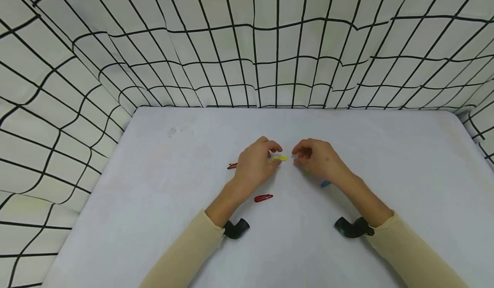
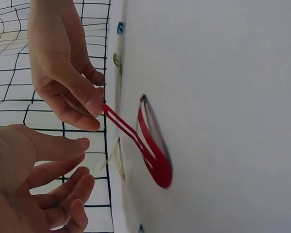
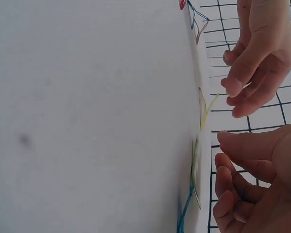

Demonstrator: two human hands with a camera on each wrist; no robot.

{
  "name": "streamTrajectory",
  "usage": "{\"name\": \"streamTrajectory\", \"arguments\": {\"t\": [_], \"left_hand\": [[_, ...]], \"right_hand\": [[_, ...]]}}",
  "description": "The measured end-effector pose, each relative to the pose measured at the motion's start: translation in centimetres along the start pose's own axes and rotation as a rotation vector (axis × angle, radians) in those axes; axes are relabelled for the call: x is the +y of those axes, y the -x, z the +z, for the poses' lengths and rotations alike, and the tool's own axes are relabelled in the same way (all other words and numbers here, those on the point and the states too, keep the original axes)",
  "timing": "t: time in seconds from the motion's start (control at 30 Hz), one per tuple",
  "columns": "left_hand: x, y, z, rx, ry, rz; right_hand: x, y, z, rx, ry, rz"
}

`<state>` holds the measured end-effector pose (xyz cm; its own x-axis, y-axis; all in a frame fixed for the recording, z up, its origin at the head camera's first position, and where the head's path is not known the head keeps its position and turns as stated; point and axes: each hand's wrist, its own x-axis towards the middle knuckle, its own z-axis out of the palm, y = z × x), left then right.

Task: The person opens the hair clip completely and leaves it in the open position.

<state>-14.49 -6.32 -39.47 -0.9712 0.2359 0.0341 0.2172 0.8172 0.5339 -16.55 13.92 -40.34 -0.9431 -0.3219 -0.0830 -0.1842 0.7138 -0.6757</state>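
A yellow snap hair clip point(image 1: 283, 158) lies on the white table between the two hands, its arms sprung apart in the right wrist view. My left hand point(image 1: 252, 161) hovers beside it, thumb and fingers apart and loosely bent. Opposite is my right hand point(image 1: 320, 159), also loosely bent, with nothing between its fingertips. Nearer the body rests a red hair clip point(image 1: 263, 198); in the left wrist view this red clip point(image 2: 157, 167) overlaps the right fingertips only by line of sight. A green clip point(image 3: 194, 170) and a blue clip point(image 1: 326, 184) lie by the right hand.
Another red clip point(image 1: 232, 166) shows partly behind the left hand. A blue clip point(image 3: 191, 14) is near it in the right wrist view. White walls with black grid netting point(image 1: 254, 61) stand along the back and sides of the table point(image 1: 173, 219).
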Motion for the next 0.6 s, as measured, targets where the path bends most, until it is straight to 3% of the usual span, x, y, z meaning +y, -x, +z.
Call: {"name": "streamTrajectory", "arguments": {"t": [0.2, 0.6], "left_hand": [[1.0, 0.4, -0.2, -0.023, 0.044, 0.024], [1.9, 0.8, 0.4, -0.056, 0.026, 0.054]], "right_hand": [[0.0, 1.0, -0.7, 0.015, -0.007, 0.018], [0.5, 2.6, -1.6, 0.056, 0.012, 0.011]]}}
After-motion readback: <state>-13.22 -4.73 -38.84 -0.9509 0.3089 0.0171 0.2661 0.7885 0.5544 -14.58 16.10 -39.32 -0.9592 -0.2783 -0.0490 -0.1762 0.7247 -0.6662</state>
